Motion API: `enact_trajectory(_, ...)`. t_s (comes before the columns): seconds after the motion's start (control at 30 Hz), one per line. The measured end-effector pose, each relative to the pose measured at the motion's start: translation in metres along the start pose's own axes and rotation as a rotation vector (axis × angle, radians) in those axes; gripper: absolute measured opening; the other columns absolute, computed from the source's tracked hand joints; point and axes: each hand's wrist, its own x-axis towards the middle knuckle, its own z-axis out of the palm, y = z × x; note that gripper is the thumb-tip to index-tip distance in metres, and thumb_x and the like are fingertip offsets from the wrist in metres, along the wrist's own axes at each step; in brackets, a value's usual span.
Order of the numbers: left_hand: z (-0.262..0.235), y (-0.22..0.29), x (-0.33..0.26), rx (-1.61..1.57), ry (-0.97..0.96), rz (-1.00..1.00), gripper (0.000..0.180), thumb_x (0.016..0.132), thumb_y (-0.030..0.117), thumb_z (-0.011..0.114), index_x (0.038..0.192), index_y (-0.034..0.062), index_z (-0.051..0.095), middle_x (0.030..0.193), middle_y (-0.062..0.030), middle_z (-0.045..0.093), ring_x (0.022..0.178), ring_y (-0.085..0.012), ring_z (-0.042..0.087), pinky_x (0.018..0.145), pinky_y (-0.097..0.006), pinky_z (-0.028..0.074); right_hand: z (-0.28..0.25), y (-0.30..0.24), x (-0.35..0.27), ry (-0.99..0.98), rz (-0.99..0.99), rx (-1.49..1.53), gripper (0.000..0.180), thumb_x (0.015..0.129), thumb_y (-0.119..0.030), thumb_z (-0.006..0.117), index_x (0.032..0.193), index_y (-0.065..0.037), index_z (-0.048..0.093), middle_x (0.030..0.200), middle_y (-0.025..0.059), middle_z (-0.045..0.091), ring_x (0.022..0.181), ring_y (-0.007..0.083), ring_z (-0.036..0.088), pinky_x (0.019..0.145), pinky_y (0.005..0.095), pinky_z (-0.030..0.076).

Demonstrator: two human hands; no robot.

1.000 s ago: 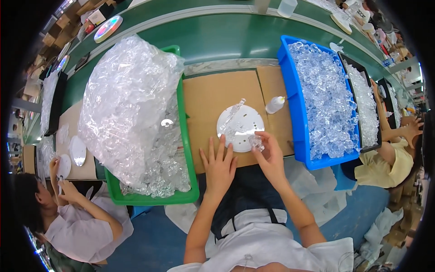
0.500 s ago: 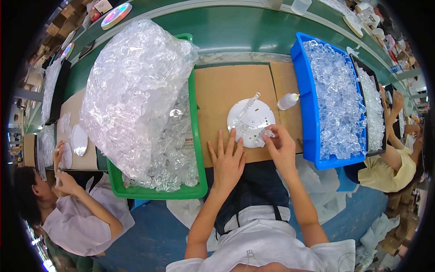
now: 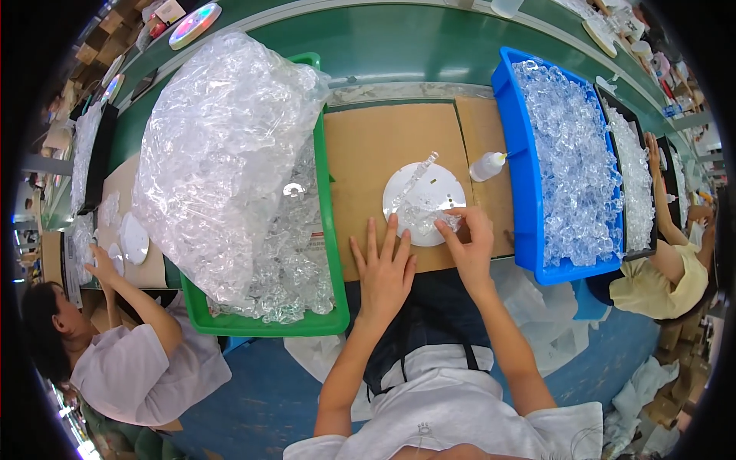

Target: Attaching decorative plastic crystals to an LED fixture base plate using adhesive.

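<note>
A round white disc (image 3: pixel 451 186) with small slots lies on brown cardboard (image 3: pixel 356 153). Several clear plastic pieces (image 3: pixel 415 215) sit on it, and a narrow clear strip (image 3: pixel 420 172) slants over its far edge. My left hand (image 3: pixel 383 277) rests with fingers spread at the disc's near left edge, holding nothing. At the near right side of the disc, my right hand (image 3: pixel 474 249) pinches a small clear plastic piece (image 3: pixel 451 222) between thumb and fingers, low over the disc. The fingers partly hide that piece.
To the left stands a green bin (image 3: pixel 331 253) with clear parts and a big bulging plastic bag (image 3: pixel 222 153). A blue bin (image 3: pixel 521 184) of clear pieces stands at right, beside a white squeeze bottle (image 3: pixel 487 166). Co-workers sit on both sides.
My right hand has shifted slightly left and inward over the disc with the clear piece. My left hand stays in place. The co-worker at left has moved their hands.
</note>
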Motion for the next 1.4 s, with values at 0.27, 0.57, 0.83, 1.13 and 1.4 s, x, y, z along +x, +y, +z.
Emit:
enact_trajectory(0.27,-0.001,0.003,0.002,-0.058,0.001,0.017,0.044,0.087,0.024,0.058,0.127,0.0059,0.051,0.148,-0.0147,0.031,0.136,-0.0421,0.022,0.106,-0.064,0.014,-0.006,0.001,0.001,-0.041,-0.052,-0.115,0.024,0.077,-0.020,0.073,0.094,-0.007,0.061,0.085,0.0053,0.058,0.077,0.0213,0.051,0.073,0.0318,0.035)
enact_trajectory(0.57,-0.002,0.022,0.000,0.035,-0.024,-0.038,0.047,0.089,0.026,0.056,0.130,0.0042,0.048,0.149,-0.0168,0.026,0.137,-0.0426,0.019,0.105,-0.066,0.012,-0.037,0.000,-0.009,0.095,0.099,0.055,0.044,0.081,-0.015,0.069,0.118,0.000,0.050,0.117,0.0123,0.056,0.107,0.0215,0.053,0.090,0.0322,0.042)
enact_trajectory(0.83,0.011,0.044,-0.001,0.157,0.123,-0.090,0.039,0.086,0.023,0.062,0.121,0.0076,0.056,0.132,-0.0142,0.046,0.125,-0.0373,0.036,0.103,-0.059,0.020,-0.010,0.040,0.053,0.268,0.094,-0.016,0.052,0.084,-0.015,0.066,0.126,0.003,0.042,0.125,0.0205,0.049,0.114,0.0318,0.051,0.094,0.0381,0.041)
enact_trajectory(1.13,0.026,0.043,0.009,0.035,0.357,-0.067,0.038,0.075,0.014,0.074,0.111,0.0126,0.066,0.086,-0.0061,0.052,0.079,-0.0233,0.047,0.073,-0.035,0.036,-0.056,-0.004,-0.060,0.073,0.117,0.363,0.053,0.077,-0.005,0.070,0.123,0.001,0.043,0.104,0.0123,0.059,0.091,0.0189,0.061,0.078,0.0297,0.049)
enact_trajectory(1.4,0.034,0.037,0.014,0.033,0.408,-0.054,0.038,0.075,0.014,0.075,0.112,0.0154,0.065,0.085,-0.0045,0.051,0.076,-0.0221,0.047,0.070,-0.035,0.036,-0.061,0.008,-0.080,-0.157,0.280,0.192,0.044,0.074,-0.013,0.073,0.111,-0.005,0.053,0.079,0.0083,0.063,0.068,0.0155,0.062,0.060,0.0265,0.050)
